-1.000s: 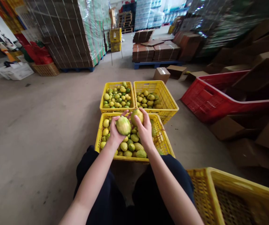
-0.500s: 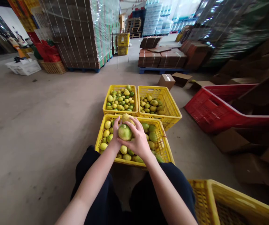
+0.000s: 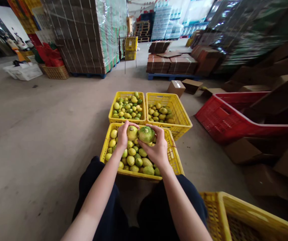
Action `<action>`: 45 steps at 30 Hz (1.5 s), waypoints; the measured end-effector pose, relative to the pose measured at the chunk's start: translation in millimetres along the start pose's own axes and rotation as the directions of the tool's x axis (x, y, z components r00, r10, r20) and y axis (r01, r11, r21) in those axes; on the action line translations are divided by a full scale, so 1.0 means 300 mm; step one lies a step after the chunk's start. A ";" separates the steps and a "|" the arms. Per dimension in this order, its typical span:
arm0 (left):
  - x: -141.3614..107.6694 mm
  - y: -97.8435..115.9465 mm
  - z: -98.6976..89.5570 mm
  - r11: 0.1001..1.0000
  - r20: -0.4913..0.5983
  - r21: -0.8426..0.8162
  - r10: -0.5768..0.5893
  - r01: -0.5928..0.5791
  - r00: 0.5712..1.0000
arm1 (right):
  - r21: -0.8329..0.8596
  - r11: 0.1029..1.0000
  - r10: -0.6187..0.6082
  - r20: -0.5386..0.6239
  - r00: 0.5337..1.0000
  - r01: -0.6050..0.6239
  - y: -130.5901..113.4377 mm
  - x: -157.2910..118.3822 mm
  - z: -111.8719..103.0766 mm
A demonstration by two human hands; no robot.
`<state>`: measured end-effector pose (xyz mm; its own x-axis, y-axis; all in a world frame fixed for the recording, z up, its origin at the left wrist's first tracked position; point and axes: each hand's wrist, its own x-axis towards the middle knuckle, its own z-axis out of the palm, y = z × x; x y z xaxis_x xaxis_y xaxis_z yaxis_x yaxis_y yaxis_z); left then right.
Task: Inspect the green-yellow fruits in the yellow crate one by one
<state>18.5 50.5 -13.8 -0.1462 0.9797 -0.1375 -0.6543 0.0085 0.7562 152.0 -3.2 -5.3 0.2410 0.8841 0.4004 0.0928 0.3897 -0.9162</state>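
Above the near yellow crate (image 3: pixel 176 157), my left hand (image 3: pixel 123 135) is closed around a yellow lemon (image 3: pixel 132 133). Beside it my right hand (image 3: pixel 159 144) grips a larger green lemon (image 3: pixel 146 134) between thumb and fingers. The two fruits are side by side, seeming to touch or nearly so. Under my hands, the near crate holds many loose yellow and green lemons (image 3: pixel 131 160). My hands and forearms hide part of this fruit.
Beyond stand two more yellow crates, the left one (image 3: pixel 111 112) fuller with lemons than the right one (image 3: pixel 184 115). A red crate (image 3: pixel 214 117) with cardboard lies at right. Another yellow crate (image 3: pixel 221 207) is by my right knee. Wrapped pallet stacks (image 3: pixel 78 36) rise behind.
My hands have moved apart slightly. The green lemon has shifted right with my right hand, from in front of the yellow one to beside it. The view has moved slightly.
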 end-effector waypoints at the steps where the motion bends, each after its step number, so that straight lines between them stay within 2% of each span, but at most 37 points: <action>1: -0.001 -0.004 -0.004 1.000 0.000 0.023 0.015 -0.015 1.000 | -0.002 1.000 0.007 0.012 1.000 -0.007 -0.001 0.001 -0.001; 4: -0.002 -0.009 -0.012 0.995 0.005 0.079 0.054 -0.054 0.999 | -0.053 0.998 -0.034 0.039 0.999 0.036 -0.003 0.006 -0.006; 7: 0.000 -0.004 -0.009 0.997 0.006 0.057 0.049 -0.049 0.999 | -0.110 0.992 -0.059 0.037 0.998 0.063 0.000 0.008 -0.011; 9: 0.002 0.003 -0.001 1.000 0.020 -0.012 -0.002 0.003 1.000 | -0.065 0.998 0.025 0.033 0.999 -0.023 0.004 0.008 -0.008; 11: 0.006 0.011 0.005 0.989 0.035 -0.115 -0.090 0.094 0.995 | 0.089 0.982 0.165 0.046 0.985 -0.169 0.006 0.010 0.000; 13: 0.009 0.020 0.008 0.955 0.027 -0.228 -0.188 0.189 0.982 | 0.305 0.899 0.305 0.079 0.949 -0.315 0.004 0.016 0.009; 16: 0.009 0.036 0.010 0.900 0.000 -0.330 -0.300 0.283 0.954 | 0.550 0.698 0.451 0.160 0.878 -0.459 -0.012 0.032 0.017; 18: 0.006 0.045 0.012 0.892 -0.014 -0.324 -0.339 0.316 0.941 | 0.607 0.602 0.505 0.213 0.836 -0.519 -0.025 0.042 0.014; 20: 0.001 0.054 0.013 0.897 -0.016 -0.288 -0.354 0.335 0.935 | 0.622 0.559 0.529 0.241 0.813 -0.548 -0.035 0.049 0.007; 22: -0.006 0.059 0.012 0.901 0.029 -0.247 -0.360 0.356 0.932 | 0.640 0.521 0.527 0.279 0.803 -0.564 -0.033 0.052 -0.001; 27: -0.026 0.051 0.015 0.871 0.198 -0.249 -0.383 0.424 0.902 | 0.751 0.339 0.518 0.354 0.778 -0.567 0.026 0.061 -0.002; 30: -0.034 0.027 0.028 0.843 0.206 -0.323 -0.381 0.430 0.901 | 0.838 0.226 0.525 0.324 0.787 -0.497 0.070 0.068 0.023; 34: -0.036 -0.013 0.042 0.836 0.185 -0.431 -0.287 0.340 0.940 | 0.916 0.138 0.518 0.257 0.816 -0.377 0.093 0.070 0.064; 39: -0.047 -0.055 0.047 0.819 0.163 -0.515 -0.194 0.251 0.967 | 0.941 0.173 0.536 0.159 0.829 -0.292 0.072 0.059 0.063; 45: -0.064 -0.084 0.048 0.779 0.115 -0.567 -0.245 0.266 0.963 | 0.926 0.260 0.535 0.099 0.839 -0.275 0.067 0.051 0.053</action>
<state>48.4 34.2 -20.9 0.1052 0.9641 -0.2437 -0.9697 0.1538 0.1896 142.2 22.3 -17.3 0.1561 0.9757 -0.1536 -0.9364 0.0967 -0.3374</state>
